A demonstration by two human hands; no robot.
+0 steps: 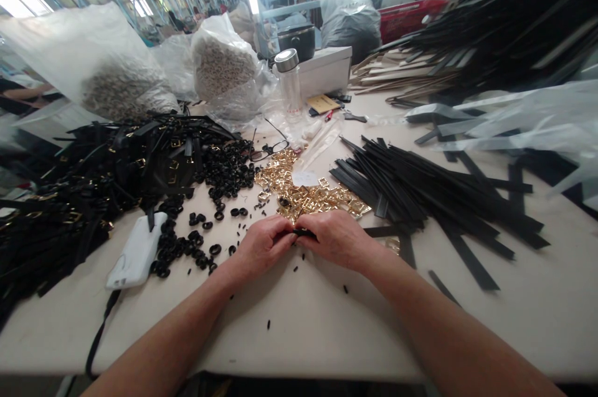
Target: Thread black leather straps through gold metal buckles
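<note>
My left hand point(264, 242) and my right hand point(334, 236) meet at the front of a pile of gold buckles point(322, 199). Both are closed, fingertips pinched together on a black strap point(304, 233). A short dark piece of it shows between the fingers, and a strip runs out to the right past my right wrist. Whether a buckle is on the strap is hidden by my fingers. Small black loops point(215, 250) lie left of my left hand. To the right, loose black straps point(420, 191) are heaped.
Straps with gold buckles point(163, 160) pile up on the left, beside a white power bank point(137, 250) with a black cable. Farther back are eyeglasses point(275, 146), a glass bottle point(290, 88), a white box point(327, 70) and filled plastic bags point(222, 57). Tiny black bits point(268, 325) dot the table.
</note>
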